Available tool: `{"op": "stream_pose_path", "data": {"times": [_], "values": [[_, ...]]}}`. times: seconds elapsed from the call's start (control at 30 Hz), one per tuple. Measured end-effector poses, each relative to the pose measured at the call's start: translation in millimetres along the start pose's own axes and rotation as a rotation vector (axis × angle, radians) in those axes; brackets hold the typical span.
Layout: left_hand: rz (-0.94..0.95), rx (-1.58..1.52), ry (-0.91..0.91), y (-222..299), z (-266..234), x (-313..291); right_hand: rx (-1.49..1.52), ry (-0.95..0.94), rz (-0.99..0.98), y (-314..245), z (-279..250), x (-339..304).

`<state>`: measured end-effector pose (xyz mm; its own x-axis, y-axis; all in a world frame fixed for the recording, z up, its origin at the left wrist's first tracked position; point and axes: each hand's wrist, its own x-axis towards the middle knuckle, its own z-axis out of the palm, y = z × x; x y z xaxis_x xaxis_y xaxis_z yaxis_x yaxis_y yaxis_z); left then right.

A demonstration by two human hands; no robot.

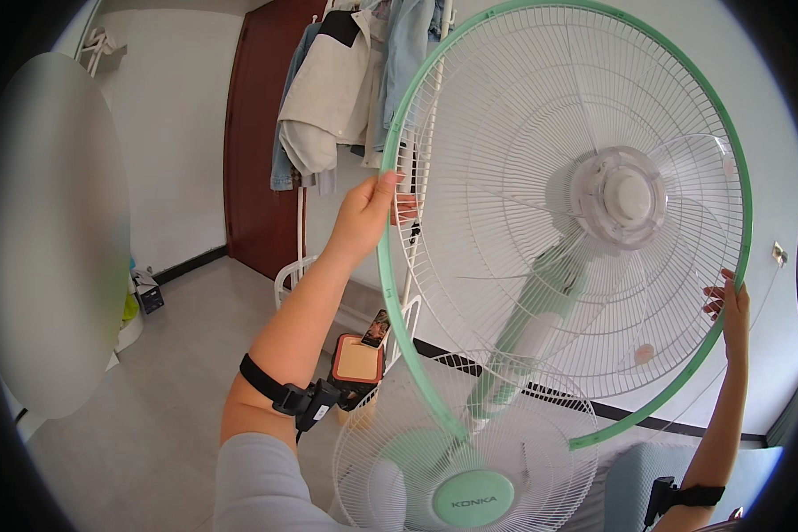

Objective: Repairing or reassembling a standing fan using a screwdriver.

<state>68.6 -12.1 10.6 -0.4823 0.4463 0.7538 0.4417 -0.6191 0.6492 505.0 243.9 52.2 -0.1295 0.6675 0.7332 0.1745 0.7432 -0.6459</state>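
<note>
A large green ring (pixel 395 266) runs around the edge of a white wire fan guard (pixel 514 115). My left hand (pixel 362 220) grips the ring at its left side, thumb in front and fingers behind. At the lower right, my right hand (pixel 731 306) holds the same ring with its fingers curled around the rim. A clear plastic hub with a white knob (pixel 630 198) sits in the middle of the guard. Behind the wires shows the fan's green and white stand (pixel 523 332). Below, a second wire guard (pixel 372 461) with a green centre cap (pixel 473 498) overlaps the ring's bottom.
Clothes (pixel 328 97) hang on a white rack at the back, beside a dark red door (pixel 262 133). A black box-shaped thing with a tan top (pixel 358 359) stands low left of the fan, a phone (pixel 376 328) propped at it. An oval mirror (pixel 58 239) stands far left.
</note>
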Motion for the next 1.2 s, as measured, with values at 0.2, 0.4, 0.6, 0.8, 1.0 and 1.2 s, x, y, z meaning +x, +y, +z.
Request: {"op": "stream_pose_path", "data": {"times": [0.2,0.4,0.6,0.8,1.0,1.2], "values": [[0.015,0.109,0.005,1,7,-6,-0.001,0.019,-0.002,-2,-2,-3],[-0.012,0.154,0.007,0,6,-9,0.047,0.006,-0.023,-7,-2,-9],[-0.059,0.034,-0.048,-13,4,-21,0.007,-0.005,-0.04,-10,3,-12],[-0.121,0.116,-0.079,-12,3,-24,0.021,-0.034,-0.074,14,0,-12],[-0.312,0.365,-0.159,1,7,-37,-0.054,-0.045,-0.069,29,8,-21],[-0.33,0.389,-0.258,-1,14,-42,-0.113,-0.039,-0.057,21,15,-40]]}}
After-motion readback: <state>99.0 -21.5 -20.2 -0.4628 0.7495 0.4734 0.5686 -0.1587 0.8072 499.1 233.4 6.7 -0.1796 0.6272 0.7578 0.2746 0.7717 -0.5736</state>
